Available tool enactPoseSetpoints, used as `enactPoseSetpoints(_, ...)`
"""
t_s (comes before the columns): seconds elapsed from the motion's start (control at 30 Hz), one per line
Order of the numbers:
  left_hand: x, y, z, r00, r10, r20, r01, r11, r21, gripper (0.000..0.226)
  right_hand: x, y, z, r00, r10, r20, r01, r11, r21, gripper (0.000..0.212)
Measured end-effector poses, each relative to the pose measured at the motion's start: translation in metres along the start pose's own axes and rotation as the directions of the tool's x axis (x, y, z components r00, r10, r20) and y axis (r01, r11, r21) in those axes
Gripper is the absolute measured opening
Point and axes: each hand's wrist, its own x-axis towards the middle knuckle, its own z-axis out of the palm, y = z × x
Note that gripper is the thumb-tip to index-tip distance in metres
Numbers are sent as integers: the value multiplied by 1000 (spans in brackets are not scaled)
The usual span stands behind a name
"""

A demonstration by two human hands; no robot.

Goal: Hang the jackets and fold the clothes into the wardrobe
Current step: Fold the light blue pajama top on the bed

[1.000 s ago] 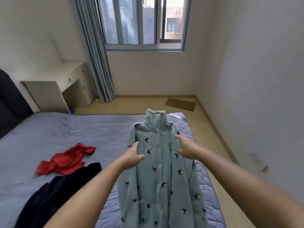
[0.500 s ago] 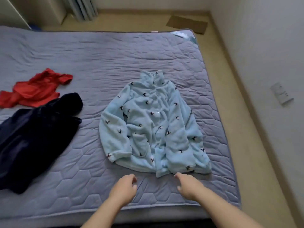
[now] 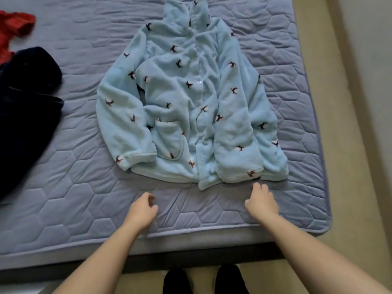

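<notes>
Grey-blue quilted bed cover (image 3: 63, 209) with hexagon stitching fills most of the view, its near edge running across the bottom. At the far left a crumpled red garment (image 3: 12, 28) is cut off by the frame. Just below it a dark navy fleece garment (image 3: 25, 107) also runs out of view, too dark to show its shape.

In the middle lies a pale blue fleece jacket (image 3: 191, 98) printed with small dark birds. It is spread flat, front up and buttoned, with the collar far from the person and the hem near. Both sleeves are folded down along its sides, and a trimmed pocket sits low on its left panel.

The left hand (image 3: 142, 209) hovers over the cover short of the hem, fingers loosely curled and holding nothing. The right hand (image 3: 262, 201) is likewise loosely curled and empty, its fingertips (image 3: 256, 185) just beside the hem; contact cannot be told. Beige floor (image 3: 350, 145) borders the bed on the right.
</notes>
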Motion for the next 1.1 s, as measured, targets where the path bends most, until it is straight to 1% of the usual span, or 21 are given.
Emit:
enactPoseSetpoints(0.03,4,5,-2,998,-57,0,56,987,-153,38,8,3,-2,1000,17,13,-18,992,121,41)
enactPoseSetpoints(0.07,7,12,-3,992,-121,27,123,933,-337,39,16,3,-5,998,39,49,-51,963,263,45)
enactPoseSetpoints(0.1,10,22,-3,980,-181,83,197,827,-527,41,22,1,-8,993,70,100,-106,899,426,46)
enactPoseSetpoints(0.13,13,30,-1,963,-224,150,264,685,-679,44,26,-3,-8,981,100,168,-182,782,596,43)
enactPoseSetpoints(0.2,25,43,8,939,-265,219,318,427,-846,50,32,-15,-3,933,92,348,-352,437,828,40)
enactPoseSetpoints(0.27,38,52,15,934,-289,208,277,223,-935,50,39,-25,2,894,31,447,-447,119,886,44)
enactPoseSetpoints(0.33,55,60,14,927,-325,186,201,13,-979,44,49,-32,1,884,-3,468,-462,-164,872,33)
enactPoseSetpoints(0.37,63,63,11,920,-342,190,170,-87,-982,41,53,-36,-3,885,-5,466,-450,-267,852,24)
enactPoseSetpoints(0.4,70,65,8,919,-343,196,150,-158,-976,39,56,-37,-7,892,-8,452,-432,-308,847,18)
enactPoseSetpoints(0.43,74,67,5,928,-312,204,149,-192,-970,39,57,-37,-10,903,-21,430,-415,-306,856,16)
enactPoseSetpoints(0.47,74,69,1,942,-253,219,173,-190,-966,39,58,-37,-14,915,-41,401,-395,-289,872,14)
enactPoseSetpoints(0.53,71,74,-8,962,-133,237,221,-122,-968,41,57,-33,-25,935,-81,344,-353,-249,902,6)
enactPoseSetpoints(0.57,70,76,-13,972,-100,215,204,-106,-973,43,58,-31,-30,943,-90,319,-332,-245,911,6)
enactPoseSetpoints(0.63,70,80,-23,987,-84,137,124,-141,-982,43,60,-27,-38,960,-92,264,-280,-279,919,20)
enactPoseSetpoints(0.7,70,83,-31,986,-139,97,66,-214,-975,40,59,-27,-43,966,-87,244,-259,-337,905,31)
enactPoseSetpoints(0.77,65,82,-30,974,-208,93,54,-189,-981,39,52,-29,-41,964,-84,252,-264,-365,893,31)
enactPoseSetpoints(0.83,52,71,-21,940,-329,89,75,-54,-996,40,38,-28,-31,957,-70,280,-286,-349,892,26)
enactPoseSetpoints(0.93,17,39,-1,817,-577,12,127,159,-979,43,3,-16,-5,935,-48,351,-348,-307,886,25)
enactPoseSetpoints(1.0,-5,18,11,761,-647,-51,165,269,-949,40,-17,-6,16,922,-10,386,-372,-287,883,20)
enactPoseSetpoints(1.03,-11,10,15,766,-640,-54,172,285,-943,40,-24,-2,23,916,-3,401,-388,-259,885,18)
enactPoseSetpoints(1.1,-13,2,19,841,-540,36,163,190,-968,41,-28,4,33,900,-15,437,-433,-157,887,20)
